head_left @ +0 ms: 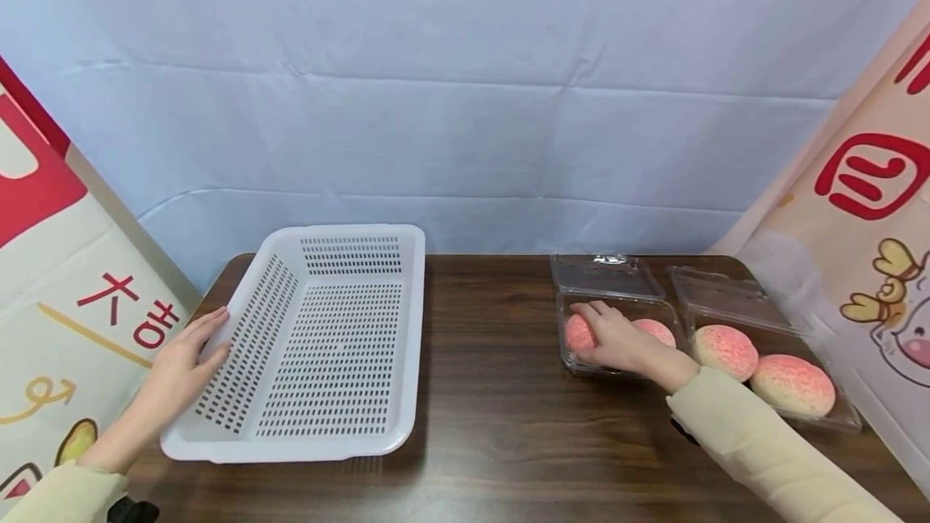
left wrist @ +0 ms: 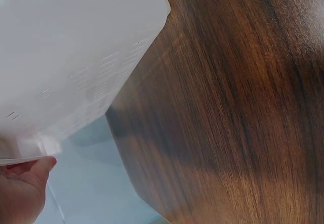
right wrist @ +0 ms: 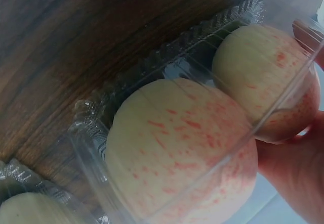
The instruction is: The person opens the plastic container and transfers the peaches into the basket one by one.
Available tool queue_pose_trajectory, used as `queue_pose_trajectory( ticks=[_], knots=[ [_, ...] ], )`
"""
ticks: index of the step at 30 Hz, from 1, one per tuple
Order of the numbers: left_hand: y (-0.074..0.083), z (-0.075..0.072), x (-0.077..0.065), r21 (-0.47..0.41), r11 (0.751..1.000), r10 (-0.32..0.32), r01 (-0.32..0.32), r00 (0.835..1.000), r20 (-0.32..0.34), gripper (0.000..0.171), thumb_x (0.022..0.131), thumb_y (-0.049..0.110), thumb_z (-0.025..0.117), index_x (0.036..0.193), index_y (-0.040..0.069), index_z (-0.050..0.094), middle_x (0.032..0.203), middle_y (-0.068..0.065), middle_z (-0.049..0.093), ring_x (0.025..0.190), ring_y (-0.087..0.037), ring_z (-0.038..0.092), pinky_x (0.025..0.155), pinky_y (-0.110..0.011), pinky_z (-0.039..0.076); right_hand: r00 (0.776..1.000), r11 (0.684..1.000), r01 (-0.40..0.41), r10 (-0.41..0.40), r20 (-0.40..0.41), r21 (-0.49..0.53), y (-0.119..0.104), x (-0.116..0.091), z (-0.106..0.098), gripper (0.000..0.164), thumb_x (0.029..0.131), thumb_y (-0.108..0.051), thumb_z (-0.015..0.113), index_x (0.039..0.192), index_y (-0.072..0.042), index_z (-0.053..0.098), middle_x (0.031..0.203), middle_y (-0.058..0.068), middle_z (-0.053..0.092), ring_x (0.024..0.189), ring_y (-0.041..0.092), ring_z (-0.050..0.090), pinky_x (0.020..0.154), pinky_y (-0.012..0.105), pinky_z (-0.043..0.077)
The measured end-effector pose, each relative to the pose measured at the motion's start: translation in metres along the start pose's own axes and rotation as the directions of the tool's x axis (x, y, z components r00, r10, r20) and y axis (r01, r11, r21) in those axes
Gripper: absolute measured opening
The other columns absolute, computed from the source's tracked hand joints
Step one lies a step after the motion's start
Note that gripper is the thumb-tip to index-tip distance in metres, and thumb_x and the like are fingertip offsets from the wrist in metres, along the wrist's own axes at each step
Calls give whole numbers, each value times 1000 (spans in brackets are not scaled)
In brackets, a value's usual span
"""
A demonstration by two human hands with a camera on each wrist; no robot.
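A white perforated plastic basket point(head_left: 416, 329) stands on the left of the table, and my left hand point(head_left: 178, 366) grips its left rim. In the left wrist view, the basket's outer wall point(left wrist: 76, 57) slopes down to where my thumb point(left wrist: 43, 168) and fingers pinch the rim. My right hand point(head_left: 617, 339) reaches into an opened clear clamshell box point(head_left: 567, 357) and curls round a pink-and-cream peach point(head_left: 579, 332). Beside it in the same box lies another peach point(head_left: 655, 331). The right wrist view shows the held peach point(right wrist: 258, 77) behind a clear box wall, against the larger one point(right wrist: 177, 153).
To the right is a second opened clear box point(head_left: 846, 420) with two peaches, a rounder one point(head_left: 724, 349) and a longer one point(head_left: 793, 386). Both lids lean back toward the table's far edge. The dark wood table point(head_left: 494, 394) backs onto a pale cloth point(head_left: 465, 144); printed panels flank it.
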State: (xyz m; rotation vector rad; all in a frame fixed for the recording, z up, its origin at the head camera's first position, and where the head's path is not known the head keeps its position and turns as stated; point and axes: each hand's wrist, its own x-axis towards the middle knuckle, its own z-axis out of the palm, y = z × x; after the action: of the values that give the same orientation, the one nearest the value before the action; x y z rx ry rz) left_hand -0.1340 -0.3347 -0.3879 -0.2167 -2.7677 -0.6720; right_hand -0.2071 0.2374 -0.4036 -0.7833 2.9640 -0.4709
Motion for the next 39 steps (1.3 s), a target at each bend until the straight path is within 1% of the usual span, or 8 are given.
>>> queue_pose_trajectory(
  ticks=[7,17,23,29,32,35,39],
  knots=[
    [0,0,0,-12,1000,-6,6,1000,7,50,89,12,55,133,-5,40,135,-26,39,111,-47,42,80,-58,35,1000,1000,-5,5,18,8,0,2,-1,67,72,-23,72,124,9,44,116,32,46,101,46,51,80,52,43],
    [1,0,0,-14,1000,-7,7,1000,6,49,89,11,54,133,-6,40,135,-26,39,113,-48,40,82,-59,34,999,1000,-23,22,50,1,-2,3,-4,65,71,-26,73,120,7,47,110,28,49,96,41,54,75,49,45],
    [-1,1,0,-24,1000,-5,5,1000,2,49,89,10,54,133,-6,40,135,-27,39,114,-49,39,83,-61,32,999,1000,-8,8,37,-6,-1,4,-3,63,69,-27,74,118,6,49,107,25,51,91,36,56,71,45,47],
    [-2,3,-1,-20,1000,8,-8,1000,-12,48,88,9,54,132,-7,41,134,-27,40,114,-48,40,84,-60,32,999,1000,-1,0,33,4,1,4,-5,62,68,-28,73,116,4,51,104,22,52,87,32,56,67,42,47],
    [-3,3,-1,-27,1000,5,-5,1000,-11,48,89,9,53,133,-6,40,134,-26,40,114,-48,39,85,-60,31,1000,1000,11,-11,22,6,1,3,-7,63,69,-29,74,117,4,51,106,23,52,89,33,56,68,42,47],
    [-2,2,-1,-36,999,4,-5,1000,-11,48,89,9,53,132,-6,40,134,-26,40,114,-48,40,85,-60,31,999,999,39,-39,9,2,1,3,-11,62,69,-26,73,117,6,50,108,24,53,92,35,55,71,44,47],
    [-3,2,0,-36,999,6,-7,1000,-13,48,89,9,53,132,-7,41,134,-26,40,113,-48,41,83,-58,32,998,998,59,-59,-14,-7,-1,3,-14,60,69,-24,73,116,7,51,107,25,53,92,36,55,71,43,47]
  ],
)
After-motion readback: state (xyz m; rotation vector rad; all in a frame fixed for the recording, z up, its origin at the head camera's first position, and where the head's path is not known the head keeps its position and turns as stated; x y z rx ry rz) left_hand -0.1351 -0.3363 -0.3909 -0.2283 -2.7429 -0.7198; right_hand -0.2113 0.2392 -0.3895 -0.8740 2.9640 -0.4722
